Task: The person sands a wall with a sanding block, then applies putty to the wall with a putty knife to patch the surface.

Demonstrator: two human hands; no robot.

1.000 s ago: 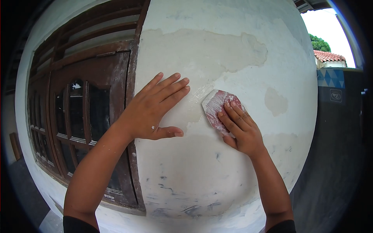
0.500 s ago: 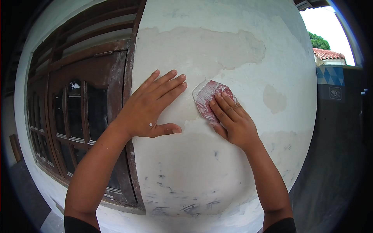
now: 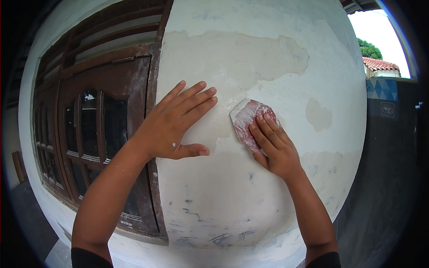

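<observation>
My right hand (image 3: 282,154) has its fingers nearly together over a dusty red abrasive sheet (image 3: 245,121), thumb at its lower edge. The sheet appears flat against the wall (image 3: 214,181), just beside a powdery, scuffed area (image 3: 229,105). My left hand (image 3: 165,129) holds nothing; fingers spread, thumb out, it appears braced on the wall near the brown frame (image 3: 154,89). Step in hand, in my judgement: rubbing down the patched surface. The next stroke calls for even pressure, the sheet's whole face kept flat, its free left edge not curling.
</observation>
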